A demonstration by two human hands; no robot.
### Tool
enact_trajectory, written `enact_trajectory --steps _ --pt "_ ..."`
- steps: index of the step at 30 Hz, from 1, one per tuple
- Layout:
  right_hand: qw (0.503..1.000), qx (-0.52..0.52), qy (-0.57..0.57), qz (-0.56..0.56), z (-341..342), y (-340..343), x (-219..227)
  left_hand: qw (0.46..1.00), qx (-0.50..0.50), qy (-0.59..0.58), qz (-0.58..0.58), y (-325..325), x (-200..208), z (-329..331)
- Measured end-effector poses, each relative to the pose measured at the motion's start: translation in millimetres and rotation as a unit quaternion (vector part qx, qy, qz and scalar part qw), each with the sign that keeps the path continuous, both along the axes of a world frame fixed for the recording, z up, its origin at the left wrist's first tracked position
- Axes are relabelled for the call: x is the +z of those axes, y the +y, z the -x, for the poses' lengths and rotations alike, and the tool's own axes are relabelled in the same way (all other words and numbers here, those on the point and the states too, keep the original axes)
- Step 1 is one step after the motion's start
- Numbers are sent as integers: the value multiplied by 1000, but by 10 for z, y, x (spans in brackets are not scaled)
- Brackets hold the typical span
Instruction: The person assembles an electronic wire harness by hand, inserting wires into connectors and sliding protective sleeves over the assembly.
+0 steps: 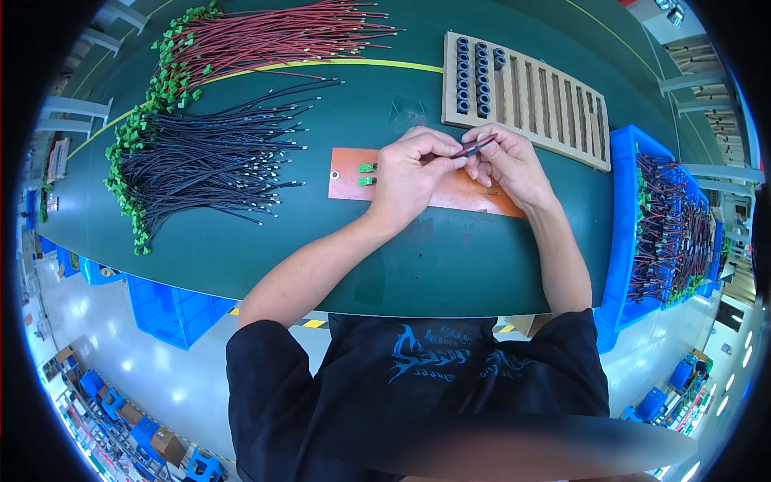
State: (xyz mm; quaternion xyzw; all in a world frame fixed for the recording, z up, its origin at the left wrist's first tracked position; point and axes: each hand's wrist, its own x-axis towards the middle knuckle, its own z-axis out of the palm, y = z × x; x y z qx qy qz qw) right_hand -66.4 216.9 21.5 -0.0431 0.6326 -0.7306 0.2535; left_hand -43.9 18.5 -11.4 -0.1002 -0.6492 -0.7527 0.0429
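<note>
Both my hands are closed over an orange board (344, 175) in the middle of the table. A thin red and black wire pair (475, 148) runs between them. My left hand (405, 173) pinches it at one side, and the fingers of my right hand (511, 167) pinch it at the other. Beside my left hand, two green connectors (367, 168) sit on the board; my left hand hides what lies to their right. Below my right fingers, small wire ends (491, 191) show over the board.
Bundles of red wires (273, 36) and black wires (213, 157) with green connectors lie at left. A wooden rack (554, 104) holding several black ring-shaped cores (463, 72) stands beyond my right hand. At right, a blue bin (622, 233) holds wired assemblies. The green table (385, 273) ends near my body.
</note>
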Motion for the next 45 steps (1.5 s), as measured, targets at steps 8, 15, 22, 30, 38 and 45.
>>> enact_trajectory --steps 8,15,22,30,38,45 --pt "999 18 15 -44 21 14 105 996 -48 -62 -48 -54 52 -16" --pt "998 -28 48 -30 -30 -39 52 998 -53 -17 -4 -51 69 39" --pt "998 -68 13 12 -143 -52 95 994 -64 -40 -83 -58 -37 40" --pt "903 -50 327 -275 -358 -190 167 991 -110 -74 0 -12 58 -49" --pt "860 -99 378 -328 -492 25 160 974 -146 87 147 -63 141 -47" --pt "891 -181 287 -302 -697 267 138 953 -202 40 224 -114 184 -59"
